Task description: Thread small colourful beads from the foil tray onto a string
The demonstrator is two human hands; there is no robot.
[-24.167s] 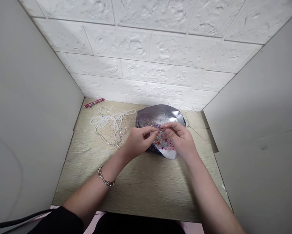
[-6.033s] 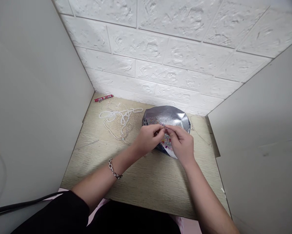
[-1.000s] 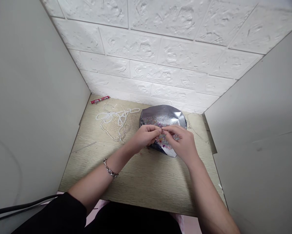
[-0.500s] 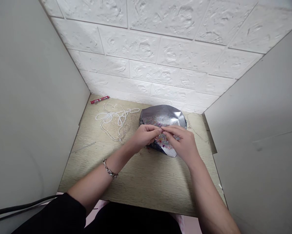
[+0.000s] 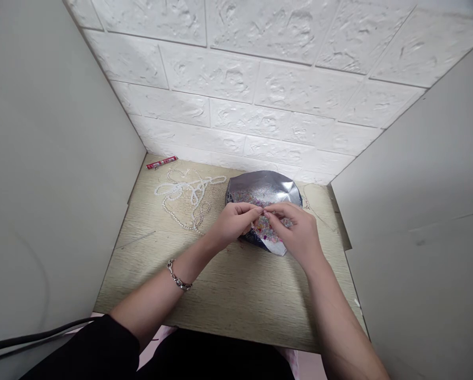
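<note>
My left hand (image 5: 236, 220) and my right hand (image 5: 295, 227) meet fingertip to fingertip above an opened silvery bag (image 5: 263, 182). Each hand is closed in a pinch. Something tiny and pinkish seems to sit between the fingertips, too small to name. Inside the bag lies a heap of small coloured beads (image 5: 264, 232), in pink, clear and purple, partly hidden by my hands. A white flap of the bag's edge (image 5: 276, 247) points toward me.
Left of the bag, strings of white beads (image 5: 196, 192) lie tangled on the wooden tabletop (image 5: 220, 295). A red wrapper-like strip (image 5: 162, 162) is at the back left corner. A thin needle-like line (image 5: 136, 239) lies at left. Grey panels (image 5: 418, 211) and a white brick wall enclose the table.
My right fingertips have shifted slightly against the left ones, and a pinkish speck now shows between them. The bag and the bead strings have stayed in place.
</note>
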